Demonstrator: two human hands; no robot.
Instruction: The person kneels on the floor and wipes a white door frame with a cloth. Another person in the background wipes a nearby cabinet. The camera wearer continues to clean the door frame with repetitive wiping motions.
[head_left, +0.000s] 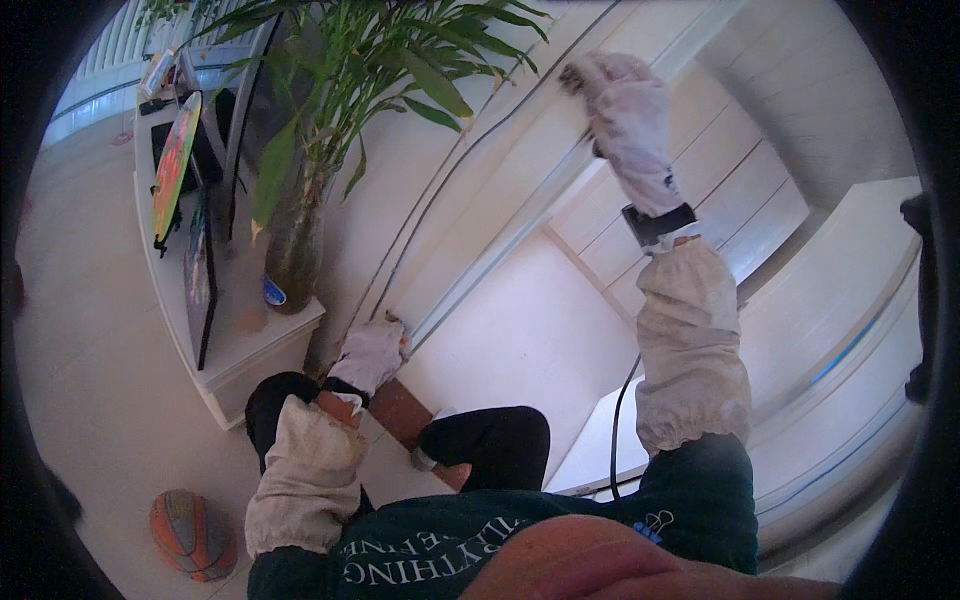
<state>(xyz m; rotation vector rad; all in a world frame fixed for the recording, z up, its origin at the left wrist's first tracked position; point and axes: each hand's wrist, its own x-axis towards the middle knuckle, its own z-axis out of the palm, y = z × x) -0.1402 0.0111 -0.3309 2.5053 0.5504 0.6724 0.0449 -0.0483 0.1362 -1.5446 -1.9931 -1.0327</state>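
A pale work glove covers my right hand (619, 105), which is raised against the upper part of a white door frame (487, 240); its fingertips are partly hidden, so its grip cannot be told. Lower down, beside a white cabinet, my left hand (373, 349), also gloved, touches the lower part of the same frame, its fingers bent at the edge. Whether it holds anything is hidden. Both forearms wear beige sleeve covers. A thin dark cable (442, 187) runs along the wall beside the frame.
The white cabinet (262, 349) at the left bears a leafy plant in a glass vase (296, 255), a colourful board (176, 172) and a thin dark-edged panel (199, 285). A basketball (191, 534) lies on the tiled floor. Another black cable (616, 427) hangs near my right arm.
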